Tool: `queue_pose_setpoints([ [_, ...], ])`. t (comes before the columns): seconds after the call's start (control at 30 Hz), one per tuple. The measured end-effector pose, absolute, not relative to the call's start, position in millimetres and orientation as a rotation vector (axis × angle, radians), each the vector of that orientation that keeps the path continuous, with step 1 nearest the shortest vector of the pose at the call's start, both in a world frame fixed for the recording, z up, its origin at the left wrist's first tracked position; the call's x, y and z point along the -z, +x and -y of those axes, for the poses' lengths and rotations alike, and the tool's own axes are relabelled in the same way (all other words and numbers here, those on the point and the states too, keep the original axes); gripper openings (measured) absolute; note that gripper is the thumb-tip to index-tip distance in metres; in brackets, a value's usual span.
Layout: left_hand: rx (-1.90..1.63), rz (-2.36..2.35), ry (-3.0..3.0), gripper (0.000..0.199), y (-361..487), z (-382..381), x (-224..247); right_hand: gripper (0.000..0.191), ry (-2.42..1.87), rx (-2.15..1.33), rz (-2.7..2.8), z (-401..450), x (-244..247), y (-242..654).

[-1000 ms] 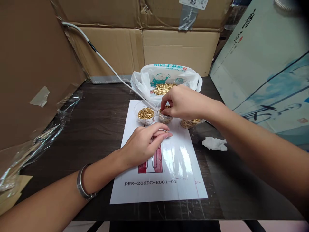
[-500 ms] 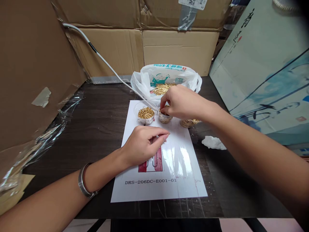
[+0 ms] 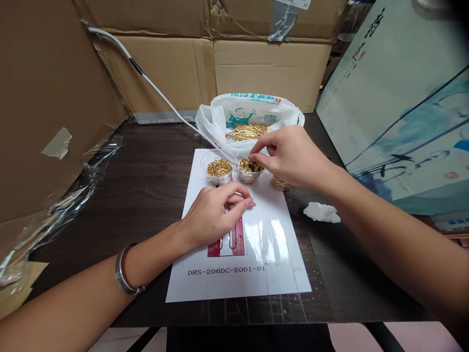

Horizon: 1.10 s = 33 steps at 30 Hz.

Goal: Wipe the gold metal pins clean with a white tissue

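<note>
Cup (image 3: 250, 176) sits at my right hand (image 3: 287, 155), presumably for easy reach; grip unclear. My left hand (image 3: 214, 214) pinches a pin (image 3: 249, 196).

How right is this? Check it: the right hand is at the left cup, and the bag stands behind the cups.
One slip: the head view shows the right hand at the middle cup, not the left one. The bag does stand behind the cups.
</note>
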<state>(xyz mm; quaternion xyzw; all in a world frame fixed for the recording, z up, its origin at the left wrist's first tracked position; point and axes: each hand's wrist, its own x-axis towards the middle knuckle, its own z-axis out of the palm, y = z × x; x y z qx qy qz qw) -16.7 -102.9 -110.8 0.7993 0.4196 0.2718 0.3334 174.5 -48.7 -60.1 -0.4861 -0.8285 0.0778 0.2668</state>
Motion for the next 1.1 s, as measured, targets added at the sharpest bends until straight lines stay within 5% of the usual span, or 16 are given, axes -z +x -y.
queue_pose_setpoints([
  [0.37, -0.745, -1.101, 2.121, 0.017, -15, 101, 112, 0.017, -1.250, -1.035, 1.448, 134, 124, 167],
  [1.1, -0.701, -1.097, 2.142, 0.024, -17, 100, 112, 0.020, -1.172, -1.206, 1.435, 118, 127, 167],
])
